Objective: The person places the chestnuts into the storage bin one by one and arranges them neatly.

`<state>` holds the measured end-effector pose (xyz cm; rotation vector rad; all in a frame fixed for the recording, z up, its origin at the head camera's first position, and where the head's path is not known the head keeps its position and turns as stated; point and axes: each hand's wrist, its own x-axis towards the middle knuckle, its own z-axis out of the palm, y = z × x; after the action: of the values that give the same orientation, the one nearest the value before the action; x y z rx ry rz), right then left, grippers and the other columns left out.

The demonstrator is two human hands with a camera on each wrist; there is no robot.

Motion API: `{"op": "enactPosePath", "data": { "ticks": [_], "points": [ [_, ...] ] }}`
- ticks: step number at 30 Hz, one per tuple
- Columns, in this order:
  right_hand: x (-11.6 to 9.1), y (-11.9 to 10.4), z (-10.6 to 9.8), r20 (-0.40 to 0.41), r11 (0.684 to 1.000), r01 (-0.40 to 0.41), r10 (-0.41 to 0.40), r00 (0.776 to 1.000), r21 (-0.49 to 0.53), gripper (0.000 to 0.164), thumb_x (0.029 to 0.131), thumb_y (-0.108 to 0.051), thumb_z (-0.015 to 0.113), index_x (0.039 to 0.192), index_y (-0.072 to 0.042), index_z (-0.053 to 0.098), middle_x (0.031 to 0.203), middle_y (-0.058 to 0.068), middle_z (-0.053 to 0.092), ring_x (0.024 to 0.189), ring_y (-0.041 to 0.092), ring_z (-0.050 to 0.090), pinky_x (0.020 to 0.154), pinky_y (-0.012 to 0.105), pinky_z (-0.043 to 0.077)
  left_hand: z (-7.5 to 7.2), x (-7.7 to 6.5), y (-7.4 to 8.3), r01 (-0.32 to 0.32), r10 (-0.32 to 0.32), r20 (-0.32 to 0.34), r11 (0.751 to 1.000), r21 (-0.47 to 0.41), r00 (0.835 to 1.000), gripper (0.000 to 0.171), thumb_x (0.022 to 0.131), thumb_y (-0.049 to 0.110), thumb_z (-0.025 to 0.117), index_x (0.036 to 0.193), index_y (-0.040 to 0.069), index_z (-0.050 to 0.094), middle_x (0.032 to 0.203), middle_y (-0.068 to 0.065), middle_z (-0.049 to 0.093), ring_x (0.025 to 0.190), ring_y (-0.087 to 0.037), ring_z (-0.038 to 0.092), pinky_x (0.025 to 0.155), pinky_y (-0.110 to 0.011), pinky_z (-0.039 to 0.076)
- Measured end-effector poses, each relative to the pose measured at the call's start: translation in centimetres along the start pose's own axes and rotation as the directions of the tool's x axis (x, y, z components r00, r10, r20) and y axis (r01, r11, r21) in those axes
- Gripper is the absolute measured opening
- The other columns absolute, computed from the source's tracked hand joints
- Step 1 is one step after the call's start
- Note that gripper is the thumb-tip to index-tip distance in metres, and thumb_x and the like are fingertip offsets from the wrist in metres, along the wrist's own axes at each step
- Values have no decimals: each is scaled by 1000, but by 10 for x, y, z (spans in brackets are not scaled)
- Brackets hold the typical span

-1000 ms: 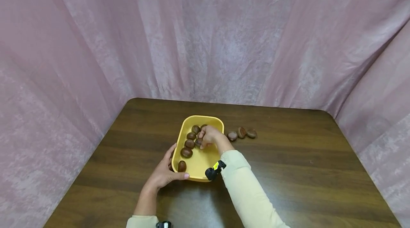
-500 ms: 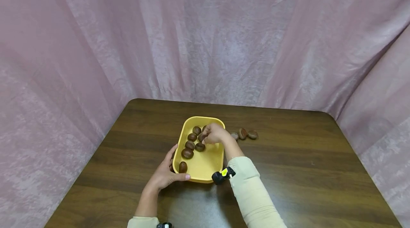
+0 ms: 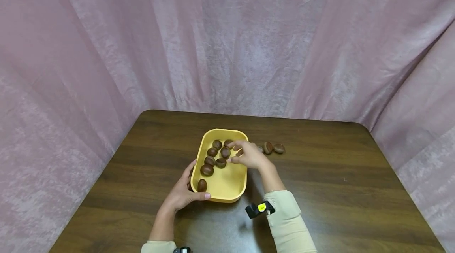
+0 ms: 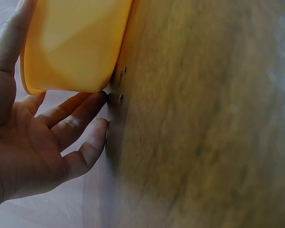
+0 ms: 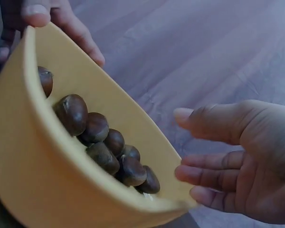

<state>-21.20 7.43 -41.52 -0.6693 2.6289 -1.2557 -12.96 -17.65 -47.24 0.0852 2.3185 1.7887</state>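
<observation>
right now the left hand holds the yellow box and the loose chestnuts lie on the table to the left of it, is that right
The side is wrong: the head view shows the loose chestnuts on the table to the right of the yellow box, which the left hand does hold.

Pale cream and black at both wrists
The right sleeve (image 3: pixel 296 234) ends in a wide cuff (image 3: pixel 285 205) — beside it, a black device (image 3: pixel 253 210) with a yellow label (image 3: pixel 262 207). By the left sleeve (image 3: pixel 158 246), a black-and-white unit (image 3: pixel 182 250); left hand (image 3: pixel 181 193) and right hand (image 3: pixel 250 156) are bare.
</observation>
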Motion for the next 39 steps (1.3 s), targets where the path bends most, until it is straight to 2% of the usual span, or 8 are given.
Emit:
{"op": "enactPosePath", "data": {
  "ticks": [6, 10, 15, 21, 25, 29, 33, 39],
  "points": [
    [-18, 8, -1, -72, 995, 56, -50, 996, 82, 47, 80, -15, 74, 123, -9, 58, 121, 16, 56, 102, 33, 56, 80, 43, 46, 0, 0, 0, -5, 5, 11, 1000, -9, 1000, 116, 60, 10, 88, 149, 23, 14, 126, -19, 52, 100, -29, 57, 82, -38, 43],
    [-26, 13, -4, -117, 989, 87, -73, 990, 119, 50, 78, -15, 76, 124, -8, 57, 119, 14, 57, 102, 34, 57, 82, 48, 45, 0, 0, 2, -20, 21, 21, 1000, -19, 1000, 116, 61, 9, 88, 149, 22, 14, 126, -20, 52, 100, -28, 57, 83, -38, 43],
    [-34, 19, -12, -155, 986, 90, -68, 986, 141, 52, 77, -17, 78, 124, -11, 58, 117, 11, 59, 102, 33, 57, 81, 47, 46, -1, 3, 1, -15, 15, 9, 1000, -10, 1000, 117, 60, 9, 89, 149, 21, 14, 125, -19, 53, 100, -28, 57, 85, -41, 42],
    [-41, 26, -20, -181, 979, 106, -73, 981, 176, 53, 76, -7, 77, 124, -2, 56, 113, 17, 60, 101, 38, 56, 81, 52, 44, 1, 5, -1, -8, 7, -2, 1000, -10, 1000, 118, 59, 9, 89, 150, 20, 14, 126, -19, 52, 101, -29, 56, 87, -44, 40],
    [-52, 17, -28, -199, 974, 103, -62, 978, 200, 51, 76, 0, 75, 122, 4, 55, 112, 22, 58, 103, 42, 54, 82, 52, 44, 1, 4, 0, -10, 10, -1, 1000, -15, 1000, 117, 59, 9, 89, 149, 22, 15, 125, -19, 53, 99, -28, 57, 86, -43, 41],
    [-62, 9, -36, -210, 975, 80, -36, 977, 207, 48, 76, 0, 74, 120, 5, 55, 108, 20, 61, 102, 36, 56, 82, 46, 45, 1, 3, 1, -16, 16, -2, 1000, -13, 1000, 116, 59, 9, 89, 149, 23, 16, 126, -19, 53, 99, -28, 57, 85, -42, 42],
    [-66, 13, -41, -226, 974, 62, -12, 974, 219, 47, 77, -1, 74, 120, 2, 57, 108, 18, 63, 102, 33, 57, 83, 45, 44, 1, 3, 2, -20, 20, -6, 1000, -7, 1000, 116, 59, 10, 89, 149, 22, 16, 125, -19, 53, 100, -27, 57, 84, -40, 42],
    [-70, 28, -44, -273, 958, 60, 19, 962, 280, 43, 76, 2, 74, 115, 5, 58, 119, 23, 55, 105, 38, 53, 85, 48, 43, 1, 3, 3, -2, 2, 6, 1000, -24, 1000, 115, 60, 9, 88, 149, 23, 16, 124, -20, 53, 98, -28, 58, 83, -38, 43]
  ]
}}
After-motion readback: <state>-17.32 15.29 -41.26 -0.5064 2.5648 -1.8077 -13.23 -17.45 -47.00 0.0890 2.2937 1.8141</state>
